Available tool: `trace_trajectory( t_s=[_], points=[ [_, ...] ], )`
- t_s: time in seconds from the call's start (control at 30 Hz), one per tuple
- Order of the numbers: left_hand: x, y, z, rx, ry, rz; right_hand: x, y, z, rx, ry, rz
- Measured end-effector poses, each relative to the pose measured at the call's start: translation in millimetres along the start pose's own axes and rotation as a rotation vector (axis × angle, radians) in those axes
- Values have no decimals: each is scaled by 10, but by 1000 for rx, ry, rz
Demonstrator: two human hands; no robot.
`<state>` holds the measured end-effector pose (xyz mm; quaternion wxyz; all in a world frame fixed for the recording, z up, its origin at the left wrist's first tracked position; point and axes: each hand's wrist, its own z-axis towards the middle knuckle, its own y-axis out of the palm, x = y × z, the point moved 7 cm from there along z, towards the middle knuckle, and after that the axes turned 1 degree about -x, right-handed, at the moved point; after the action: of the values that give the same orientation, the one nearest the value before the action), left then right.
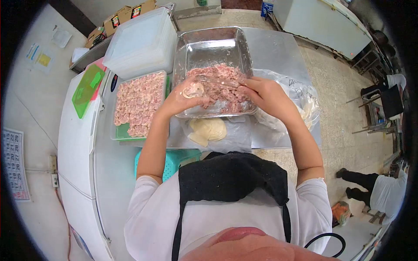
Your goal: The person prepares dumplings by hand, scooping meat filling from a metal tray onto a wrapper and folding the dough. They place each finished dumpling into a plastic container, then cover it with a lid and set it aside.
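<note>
My left hand is over the near left part of a metal pan, its fingers curled around a round dough wrapper. Whether filling lies on the wrapper is hard to make out. My right hand, at the pan's right side, grips a flat spatula-like tool that reaches left across the pan toward the wrapper. Pinkish ground meat fills the pan's near half. Just in front of the pan, a stack of pale round wrappers rests on clear plastic.
Left of the pan, a tray holds rows of filled dumplings. Stacked translucent containers stand behind it. A plastic bag lies on the right of the metal table. A teal basket sits below. Another person is at far right.
</note>
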<state>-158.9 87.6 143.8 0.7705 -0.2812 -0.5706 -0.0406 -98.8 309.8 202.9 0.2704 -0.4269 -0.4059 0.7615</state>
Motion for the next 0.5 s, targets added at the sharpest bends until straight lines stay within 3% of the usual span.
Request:
trace_trajectory(
  t_s=[0.13,0.2,0.3,0.37,0.43,0.5],
  points=[
    [295,-249,-223,-176,141,49,-425,464,57,-112,-103,177],
    [272,-439,-394,-265,196,254,-663,735,154,-183,-158,214],
    [192,-795,-716,-57,121,326,-1114,574,247,-17,-190,-104],
    [-28,-1015,-813,-92,93,298,-1484,629,244,93,-203,-188],
    [-59,-1140,-949,-138,74,267,-1567,892,321,68,-195,-177],
    [4,-1324,-1144,1,96,301,-1665,976,398,-5,-131,-224]
  ],
)
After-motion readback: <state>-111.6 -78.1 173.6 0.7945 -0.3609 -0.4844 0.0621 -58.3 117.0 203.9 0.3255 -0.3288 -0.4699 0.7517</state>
